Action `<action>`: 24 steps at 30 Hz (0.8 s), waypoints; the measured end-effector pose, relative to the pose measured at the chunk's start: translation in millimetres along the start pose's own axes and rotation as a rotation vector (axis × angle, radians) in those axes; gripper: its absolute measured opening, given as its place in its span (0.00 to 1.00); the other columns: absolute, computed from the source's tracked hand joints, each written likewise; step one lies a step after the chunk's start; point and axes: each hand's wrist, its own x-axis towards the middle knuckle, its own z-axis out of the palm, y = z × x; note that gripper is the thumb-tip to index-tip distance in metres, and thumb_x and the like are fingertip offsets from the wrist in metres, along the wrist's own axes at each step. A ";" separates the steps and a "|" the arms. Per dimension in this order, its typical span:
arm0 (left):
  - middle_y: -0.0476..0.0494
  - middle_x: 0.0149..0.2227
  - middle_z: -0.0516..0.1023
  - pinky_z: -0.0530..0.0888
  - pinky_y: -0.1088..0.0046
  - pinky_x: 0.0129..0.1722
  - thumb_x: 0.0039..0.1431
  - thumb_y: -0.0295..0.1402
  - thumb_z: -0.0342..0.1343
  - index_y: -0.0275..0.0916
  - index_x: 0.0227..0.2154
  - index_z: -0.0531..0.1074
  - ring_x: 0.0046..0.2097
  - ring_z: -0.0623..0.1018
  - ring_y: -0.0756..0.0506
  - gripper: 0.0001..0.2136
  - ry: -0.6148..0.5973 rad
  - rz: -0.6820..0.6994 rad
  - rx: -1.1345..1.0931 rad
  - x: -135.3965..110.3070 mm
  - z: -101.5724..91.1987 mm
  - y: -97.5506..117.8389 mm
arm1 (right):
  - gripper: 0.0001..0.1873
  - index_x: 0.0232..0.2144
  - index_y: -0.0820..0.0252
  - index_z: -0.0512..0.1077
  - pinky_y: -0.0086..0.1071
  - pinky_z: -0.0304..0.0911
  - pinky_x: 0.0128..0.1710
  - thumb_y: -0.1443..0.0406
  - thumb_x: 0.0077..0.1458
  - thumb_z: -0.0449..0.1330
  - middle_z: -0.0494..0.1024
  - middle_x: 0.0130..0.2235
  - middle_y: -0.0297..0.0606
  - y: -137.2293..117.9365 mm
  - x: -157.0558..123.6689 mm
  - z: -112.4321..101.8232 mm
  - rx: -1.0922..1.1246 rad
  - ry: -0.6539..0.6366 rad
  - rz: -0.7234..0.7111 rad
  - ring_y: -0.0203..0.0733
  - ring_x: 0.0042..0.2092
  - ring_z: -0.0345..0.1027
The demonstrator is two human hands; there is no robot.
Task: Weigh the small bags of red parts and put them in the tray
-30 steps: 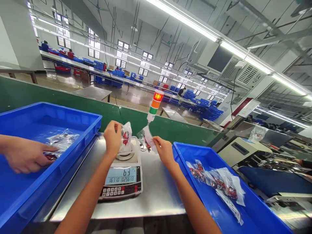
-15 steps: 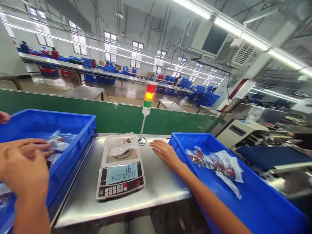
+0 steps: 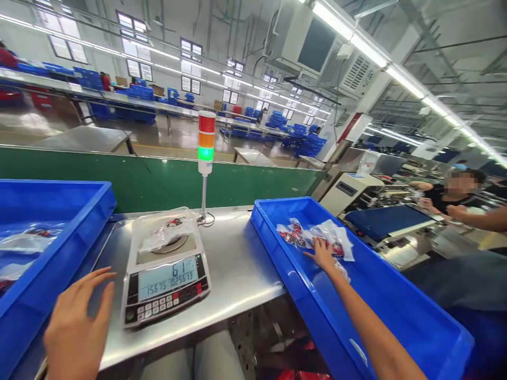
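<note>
Right hand (image 3: 322, 256): reaches into the right-hand blue plastic tray (image 3: 273, 248), with the arm entering from the lower right. Its extended fingers lie on the clear plastic bags of red-and-black parts (image 3: 307, 233). The grip shows no clear closure, and a pinch can be neither confirmed nor ruled out from this view.

Bag position: the bags form a loose overlapping row along the tray's upper side, its long axis running roughly left to right in view. The row lies directly ahead of the right hand, touching its fingertips. A loose bag tail trails toward the wrist.

Left hand (image 3: 75, 316): hangs at the lower left over the steel surface (image 3: 237, 274), palm open and fingers spread, holding nothing. It is well apart from the row, so the right hand is clearly the nearer.

Digital counting scale (image 3: 166, 285): stands on the surface between the two hands, its display showing 61 in the top window. A clear bag of parts (image 3: 168, 229) rests on its pan, touching neither hand.

Left blue tray (image 3: 51, 264): sits just beyond the left hand and holds further bags (image 3: 27, 243). Stack light (image 3: 206, 142): stands behind the scale, green lit.
</note>
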 end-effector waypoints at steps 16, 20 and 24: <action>0.41 0.50 0.77 0.73 0.58 0.57 0.68 0.34 0.48 0.40 0.45 0.72 0.56 0.73 0.39 0.10 -0.294 0.389 -0.004 34.8 68.3 56.7 | 0.17 0.26 0.52 0.70 0.52 0.66 0.30 0.49 0.49 0.48 0.77 0.29 0.55 96.0 -39.9 -6.4 0.193 0.197 -0.083 0.69 0.34 0.73; 0.39 0.51 0.78 0.72 0.56 0.60 0.61 0.28 0.52 0.39 0.40 0.74 0.59 0.72 0.37 0.08 -0.375 0.278 -0.037 46.4 100.4 52.2 | 0.26 0.29 0.51 0.73 0.44 0.58 0.26 0.41 0.51 0.47 0.73 0.21 0.46 46.6 -59.9 -68.7 0.246 0.311 -0.043 0.63 0.27 0.70; 0.39 0.43 0.81 0.75 0.59 0.51 0.63 0.31 0.50 0.39 0.35 0.75 0.47 0.79 0.38 0.08 -0.250 0.136 -0.062 67.6 101.5 52.4 | 0.28 0.31 0.55 0.75 0.38 0.62 0.31 0.40 0.55 0.50 0.79 0.30 0.43 -64.6 -73.5 -134.5 0.549 0.379 -0.251 0.52 0.31 0.74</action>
